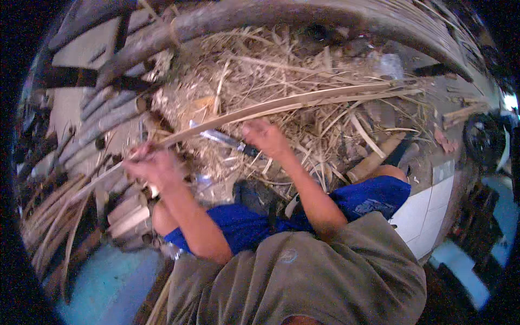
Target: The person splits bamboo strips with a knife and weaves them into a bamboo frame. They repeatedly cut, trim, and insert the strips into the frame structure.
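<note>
A long, pale split bamboo strip [309,99] runs across in front of me, from lower left to upper right. Toward its right end it shows as two lengths lying close together. My left hand [157,167] is closed around the strip's left part, slightly blurred. My right hand [266,140] is just below the middle of the strip, its fingers smeared by motion; whether they touch the strip I cannot tell. A knife [214,134] with a shiny blade and dark handle is beside my right hand, under the strip, its blade pointing left.
Shavings and thin strips [271,70] cover the ground ahead. A thick pole [260,19] crosses the far side. Cut bamboo lengths [108,116] are stacked at left, with long strips [59,216] below. A clear plastic bag [387,65] lies far right; white tiles [428,211] are at near right.
</note>
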{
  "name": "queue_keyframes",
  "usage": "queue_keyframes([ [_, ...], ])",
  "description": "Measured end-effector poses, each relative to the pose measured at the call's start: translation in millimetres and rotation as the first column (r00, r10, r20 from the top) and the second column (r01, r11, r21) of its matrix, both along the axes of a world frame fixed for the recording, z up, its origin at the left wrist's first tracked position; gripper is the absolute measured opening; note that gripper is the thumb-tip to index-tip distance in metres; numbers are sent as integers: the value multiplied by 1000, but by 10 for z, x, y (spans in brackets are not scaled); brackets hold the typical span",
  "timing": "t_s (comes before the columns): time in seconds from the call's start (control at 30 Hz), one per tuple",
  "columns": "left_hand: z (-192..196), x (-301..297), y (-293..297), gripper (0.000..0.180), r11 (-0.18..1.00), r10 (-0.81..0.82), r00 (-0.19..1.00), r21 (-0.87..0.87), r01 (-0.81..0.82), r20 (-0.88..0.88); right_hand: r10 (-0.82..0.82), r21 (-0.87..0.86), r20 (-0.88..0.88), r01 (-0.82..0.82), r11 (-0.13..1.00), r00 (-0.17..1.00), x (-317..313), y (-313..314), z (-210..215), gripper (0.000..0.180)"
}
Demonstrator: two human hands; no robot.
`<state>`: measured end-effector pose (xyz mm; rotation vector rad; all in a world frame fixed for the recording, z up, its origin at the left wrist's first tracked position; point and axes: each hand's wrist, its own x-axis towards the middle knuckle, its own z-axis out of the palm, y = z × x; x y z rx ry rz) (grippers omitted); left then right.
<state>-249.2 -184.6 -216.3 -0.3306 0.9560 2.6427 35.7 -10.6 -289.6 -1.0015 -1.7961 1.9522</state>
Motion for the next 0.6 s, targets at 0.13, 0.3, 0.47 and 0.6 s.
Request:
queue_keyframes([
  [0.13,408,-421,-228,45,814,206,976,-540,-214,-76,-29,187,365,-43,981,930,-159,-490,-639,39],
  [0.3,432,-208,-502,44,651,98,974,-727,-219,-205,-9,602,592,-435,670,806,-261,-772,-1389,41],
  [0.47,249,356,-714,44,538,29,970,-814,-220,-243,194,397,651,-546,738,734,-379,-794,-1258,45],
  [0.6,147,706,-785,43,504,-17,971,-841,-197,-238,318,346,568,-570,745,759,-196,-768,-813,42],
])
